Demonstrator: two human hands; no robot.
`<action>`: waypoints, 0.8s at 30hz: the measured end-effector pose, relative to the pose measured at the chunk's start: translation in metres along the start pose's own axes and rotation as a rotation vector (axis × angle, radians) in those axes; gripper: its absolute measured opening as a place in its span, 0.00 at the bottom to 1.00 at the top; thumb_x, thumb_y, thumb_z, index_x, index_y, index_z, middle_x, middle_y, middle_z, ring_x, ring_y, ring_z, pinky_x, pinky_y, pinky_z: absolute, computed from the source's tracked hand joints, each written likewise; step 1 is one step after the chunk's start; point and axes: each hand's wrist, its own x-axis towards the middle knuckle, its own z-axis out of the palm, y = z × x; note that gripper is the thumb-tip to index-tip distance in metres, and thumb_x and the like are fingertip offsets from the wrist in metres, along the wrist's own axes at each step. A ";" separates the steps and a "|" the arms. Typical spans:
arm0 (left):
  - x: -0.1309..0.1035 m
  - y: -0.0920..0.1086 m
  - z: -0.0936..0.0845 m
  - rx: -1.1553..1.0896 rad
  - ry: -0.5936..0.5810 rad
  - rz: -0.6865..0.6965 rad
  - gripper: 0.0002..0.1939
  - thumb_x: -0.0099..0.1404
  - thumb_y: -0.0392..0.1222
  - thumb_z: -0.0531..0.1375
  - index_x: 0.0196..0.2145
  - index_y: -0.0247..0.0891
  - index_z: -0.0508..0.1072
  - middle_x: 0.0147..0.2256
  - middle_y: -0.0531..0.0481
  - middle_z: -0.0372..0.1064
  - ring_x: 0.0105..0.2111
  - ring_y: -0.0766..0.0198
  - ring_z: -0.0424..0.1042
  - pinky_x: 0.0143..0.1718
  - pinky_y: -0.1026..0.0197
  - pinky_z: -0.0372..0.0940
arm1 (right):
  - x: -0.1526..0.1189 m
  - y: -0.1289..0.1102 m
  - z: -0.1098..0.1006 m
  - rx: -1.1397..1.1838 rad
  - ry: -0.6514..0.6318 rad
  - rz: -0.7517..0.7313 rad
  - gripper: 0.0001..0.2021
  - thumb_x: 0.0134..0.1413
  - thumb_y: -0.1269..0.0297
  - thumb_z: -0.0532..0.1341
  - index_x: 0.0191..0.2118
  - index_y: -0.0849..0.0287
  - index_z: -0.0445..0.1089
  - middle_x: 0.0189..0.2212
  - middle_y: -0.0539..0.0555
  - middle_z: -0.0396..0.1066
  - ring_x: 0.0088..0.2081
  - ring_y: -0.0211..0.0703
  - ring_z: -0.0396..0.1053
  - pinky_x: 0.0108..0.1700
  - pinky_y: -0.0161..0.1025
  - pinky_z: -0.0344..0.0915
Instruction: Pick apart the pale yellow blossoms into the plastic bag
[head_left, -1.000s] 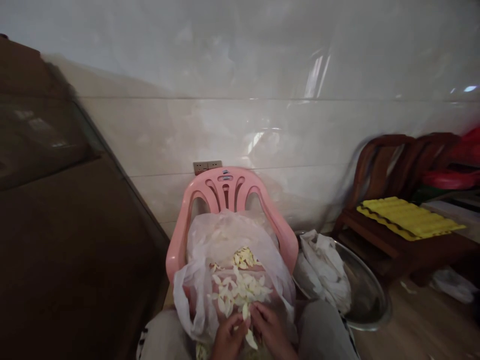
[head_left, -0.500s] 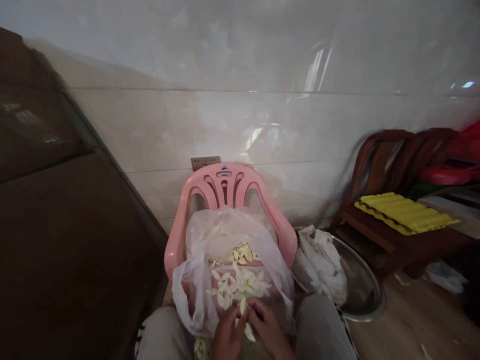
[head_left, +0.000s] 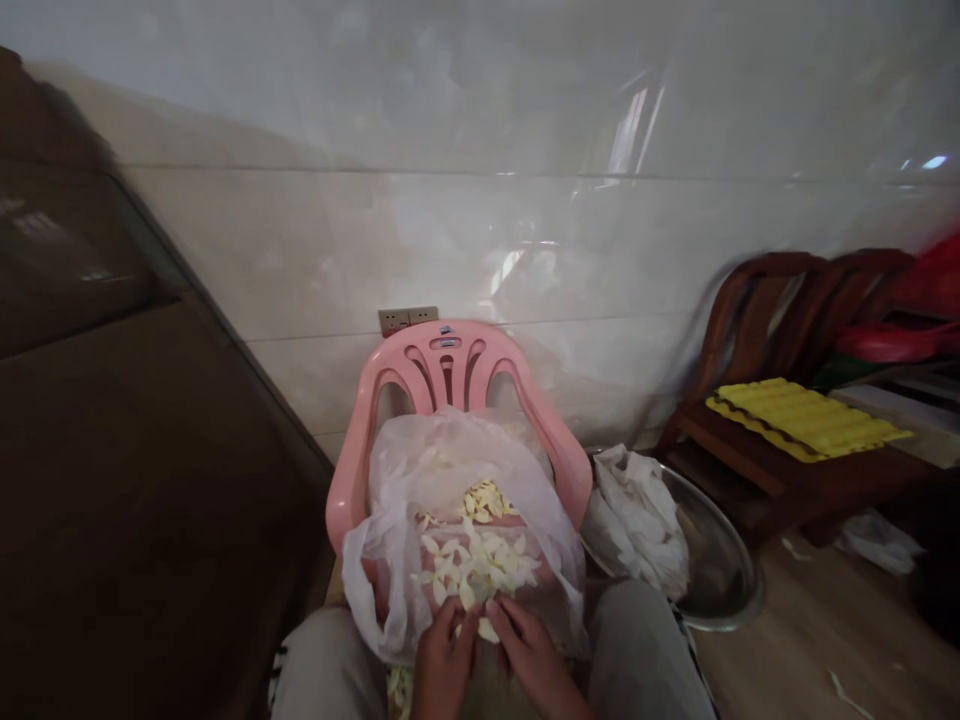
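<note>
A pink plastic chair (head_left: 347, 490) stands before me, with a thin whitish plastic bag (head_left: 401, 455) spread open over its seat. Pale flower-like pieces (head_left: 480, 565) lie in a loose pile on the bag, and a smaller yellowish heap (head_left: 487, 500) is behind them. My left hand (head_left: 448, 650) and my right hand (head_left: 525, 645) meet at the pile's near edge, fingers bent and close together. A pale piece (head_left: 487, 630) shows between them, pinched at the fingertips. More pale pieces (head_left: 400, 690) are low down beside my left hand.
A metal basin (head_left: 720, 560) with a crumpled white bag (head_left: 641, 520) sits on the floor at right. Beyond are wooden chairs (head_left: 720, 420), one bearing a yellow tray (head_left: 810, 418). A dark panel (head_left: 150, 500) fills the left. My knees flank the chair.
My hands have drawn slightly down and apart, and the pale piece between them shows less. The whole view has shifted slightly.
</note>
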 end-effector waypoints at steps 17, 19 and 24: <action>0.002 0.009 0.009 -0.314 -0.159 -0.166 0.32 0.45 0.76 0.60 0.20 0.41 0.63 0.12 0.61 0.54 0.14 0.70 0.53 0.17 0.66 0.51 | 0.001 -0.002 -0.011 -0.242 0.011 -0.159 0.24 0.61 0.44 0.51 0.24 0.58 0.67 0.22 0.50 0.67 0.28 0.41 0.65 0.33 0.35 0.60; 0.002 0.012 0.009 -0.335 -0.181 -0.132 0.31 0.45 0.74 0.62 0.21 0.41 0.63 0.13 0.61 0.55 0.15 0.70 0.54 0.19 0.66 0.52 | 0.006 0.001 -0.011 -0.219 0.087 -0.112 0.26 0.58 0.40 0.53 0.21 0.58 0.62 0.20 0.49 0.64 0.26 0.41 0.62 0.31 0.36 0.58; -0.002 0.012 0.008 -0.299 -0.222 -0.060 0.27 0.49 0.68 0.64 0.26 0.39 0.67 0.20 0.59 0.59 0.21 0.68 0.59 0.25 0.66 0.56 | 0.010 0.009 -0.002 0.042 0.126 0.121 0.30 0.50 0.31 0.52 0.17 0.54 0.56 0.10 0.44 0.51 0.15 0.37 0.53 0.19 0.35 0.52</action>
